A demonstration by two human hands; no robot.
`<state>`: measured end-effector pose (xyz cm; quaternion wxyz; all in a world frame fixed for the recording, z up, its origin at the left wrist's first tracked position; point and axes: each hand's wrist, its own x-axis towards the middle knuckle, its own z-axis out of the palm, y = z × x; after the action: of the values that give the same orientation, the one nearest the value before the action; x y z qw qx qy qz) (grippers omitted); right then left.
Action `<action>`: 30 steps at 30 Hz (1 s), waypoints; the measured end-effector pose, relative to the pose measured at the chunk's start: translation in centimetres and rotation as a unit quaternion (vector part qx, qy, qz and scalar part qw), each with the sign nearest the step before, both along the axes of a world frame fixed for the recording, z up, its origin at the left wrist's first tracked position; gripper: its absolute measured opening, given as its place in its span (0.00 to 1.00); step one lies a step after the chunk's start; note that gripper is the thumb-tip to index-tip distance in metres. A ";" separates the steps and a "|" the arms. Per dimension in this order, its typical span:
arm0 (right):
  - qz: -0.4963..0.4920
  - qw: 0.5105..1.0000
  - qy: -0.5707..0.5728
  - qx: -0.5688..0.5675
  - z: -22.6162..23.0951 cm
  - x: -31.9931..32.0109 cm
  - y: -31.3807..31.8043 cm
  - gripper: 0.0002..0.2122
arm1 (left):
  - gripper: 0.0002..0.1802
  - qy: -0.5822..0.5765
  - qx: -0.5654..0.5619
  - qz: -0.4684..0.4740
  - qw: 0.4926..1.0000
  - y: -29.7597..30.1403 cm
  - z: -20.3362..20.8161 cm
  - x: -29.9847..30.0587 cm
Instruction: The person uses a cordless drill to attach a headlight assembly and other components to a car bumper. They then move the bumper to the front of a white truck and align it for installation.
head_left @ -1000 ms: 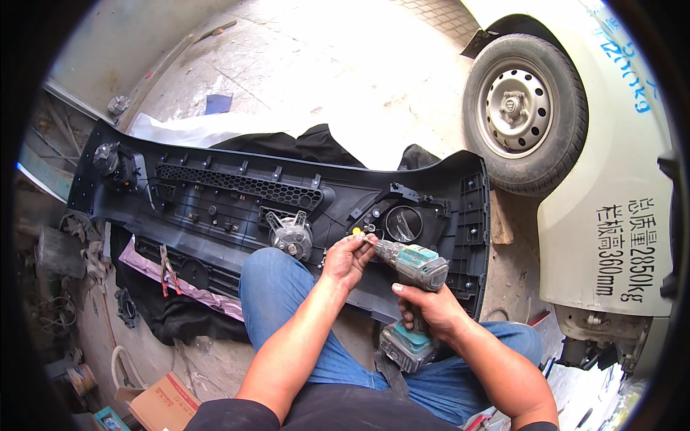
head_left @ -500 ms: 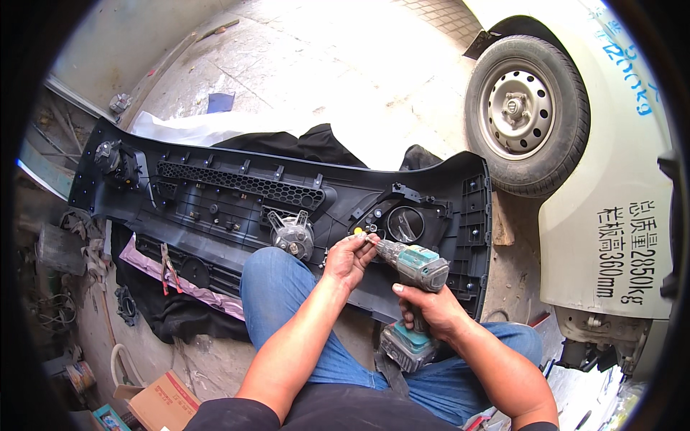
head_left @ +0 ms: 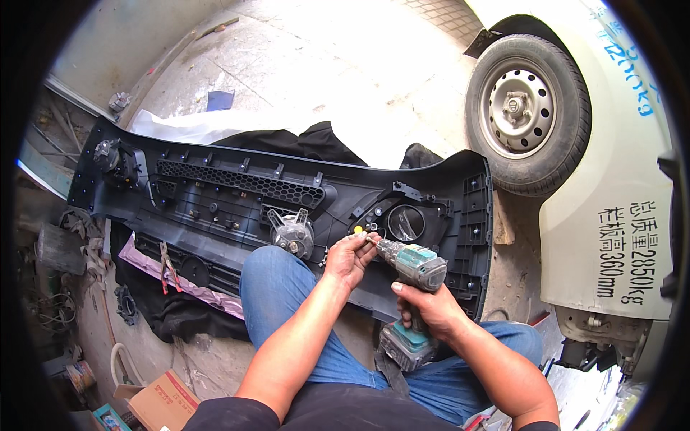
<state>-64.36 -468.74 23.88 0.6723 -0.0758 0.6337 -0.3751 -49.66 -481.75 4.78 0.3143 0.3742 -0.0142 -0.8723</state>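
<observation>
A teal and grey cordless drill is gripped by its handle in my right hand, its nose pointing up and left. At the tip of its bit, the fingers of my left hand are pinched together; whatever small piece they hold is too small to name. Both hands are above the inner side of a large black plastic car bumper, lying across the ground before my knees. Just left of my left hand sits a round grey lamp with bracket arms. Beyond the drill is a round opening in the bumper.
On the right stands a pale vehicle body with a wheel. Red-handled pliers lie over a pink strip at the bumper's near edge. A cardboard box is at lower left. Black cloth spreads under the bumper.
The drill has shifted very slightly to the left in my right hand. My left hand stays pinched at the bit's tip.
</observation>
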 end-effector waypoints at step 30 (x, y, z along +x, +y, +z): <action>0.057 0.993 0.049 0.088 -2.9 -0.6 -0.1 0.18 | 0.14 -0.115 0.055 -0.054 0.990 5.3 -1.1 -1.5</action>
<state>-64.98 -468.87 20.98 0.6647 -0.0708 0.6914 -0.2742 -51.13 -476.42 3.68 0.2420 0.4871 -0.0225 -0.8388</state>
